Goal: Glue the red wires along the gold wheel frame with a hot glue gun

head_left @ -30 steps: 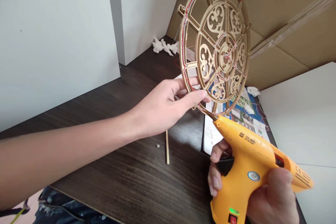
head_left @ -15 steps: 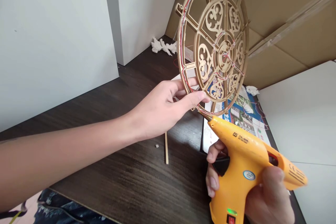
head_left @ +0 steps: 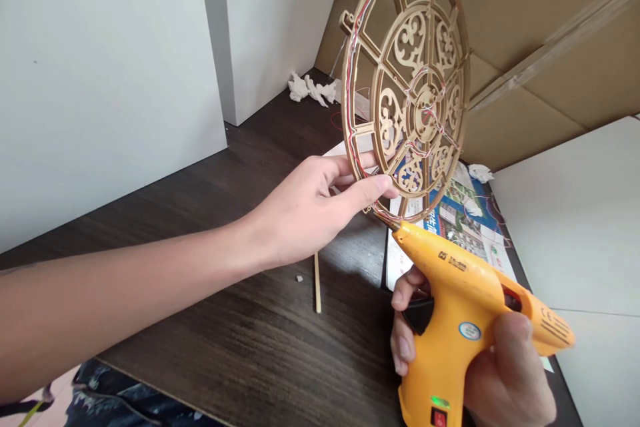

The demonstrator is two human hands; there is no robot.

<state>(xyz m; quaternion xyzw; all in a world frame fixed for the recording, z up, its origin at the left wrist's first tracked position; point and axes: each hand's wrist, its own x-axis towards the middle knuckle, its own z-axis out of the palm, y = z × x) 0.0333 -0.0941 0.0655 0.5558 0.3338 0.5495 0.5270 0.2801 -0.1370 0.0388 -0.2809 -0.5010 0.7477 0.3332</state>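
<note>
My left hand [head_left: 313,203] pinches the lower rim of a round, gold-coloured wooden wheel [head_left: 407,83] with carved scroll panels and thin red and white wires running along its rim and spokes. The wheel stands upright above the dark table. My right hand [head_left: 493,373] grips a yellow hot glue gun [head_left: 463,317], two fingers resting on its black trigger. The gun's nozzle touches the bottom edge of the wheel, just right of my left thumb. A green light glows on the gun's handle.
A dark wood-grain table [head_left: 240,320] carries a thin wooden stick [head_left: 317,282], a printed instruction sheet [head_left: 453,217] with loose red wires, and crumpled white tissues [head_left: 313,89]. White boards stand at left and right, brown cardboard [head_left: 540,33] behind.
The glue gun has slid slightly left and up along the wheel's bottom rim. The wheel has tilted a little; my left hand keeps its grip.
</note>
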